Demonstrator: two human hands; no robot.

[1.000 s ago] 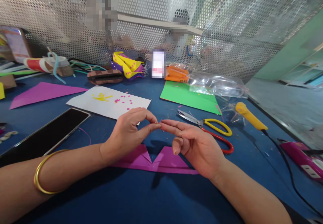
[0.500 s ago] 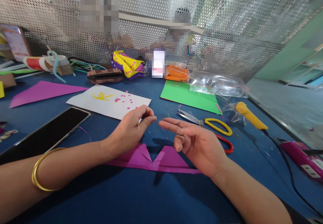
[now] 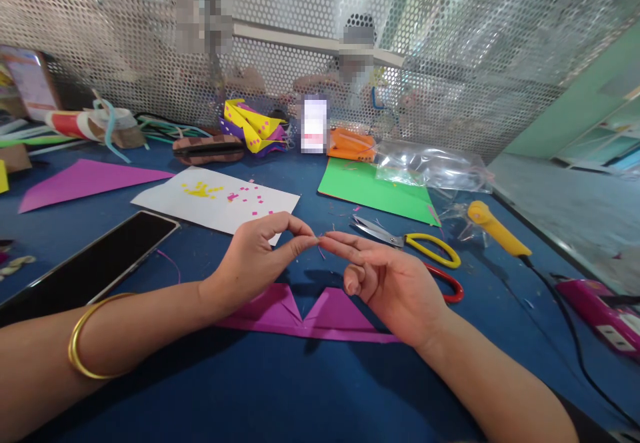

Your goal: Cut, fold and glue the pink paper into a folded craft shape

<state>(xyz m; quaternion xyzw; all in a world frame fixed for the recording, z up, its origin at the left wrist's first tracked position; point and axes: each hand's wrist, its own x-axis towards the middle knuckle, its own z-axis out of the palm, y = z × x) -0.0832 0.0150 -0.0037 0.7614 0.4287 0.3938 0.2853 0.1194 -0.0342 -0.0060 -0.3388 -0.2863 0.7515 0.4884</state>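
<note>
A dark blue tabletop [image 3: 280,396] ran up to a wall of perforated metal mesh [image 3: 450,43], with other people only dimly visible behind it.

The left hand [image 3: 253,263] hovered just above the surface with thumb and forefinger closed into a pinch. The right hand [image 3: 390,283] had its forefinger stretched out to meet that pinch and its other fingers loosely curled; its fingertips [image 3: 327,240] touched the left hand's. What sat between them, if anything, was too small to tell, perhaps a scrap like the pink squares nearby. To my judgement, handling so tiny a thing went best with the wrists steady and low, and only the fingertips working.

Directly beneath both hands, at 6 o'clock, lay the folded magenta paper strip with two pointed flaps [image 3: 320,316], flat and untouched.

Outward from there:
- At 3 o'clock, a pair of steel scissors with one yellow and one red handle [image 3: 425,256], lying just beside the right hand.
- At 2 o'clock, a yellow-handled corded tool [image 3: 495,230] and a green paper sheet [image 3: 375,190].
- At 11 o'clock, a white paper sheet sprinkled with yellow and pink bits [image 3: 215,200].
- At 9 o'clock, a black smartphone [image 3: 95,263].

A gold bangle [image 3: 85,336] circled the left forearm.
</note>
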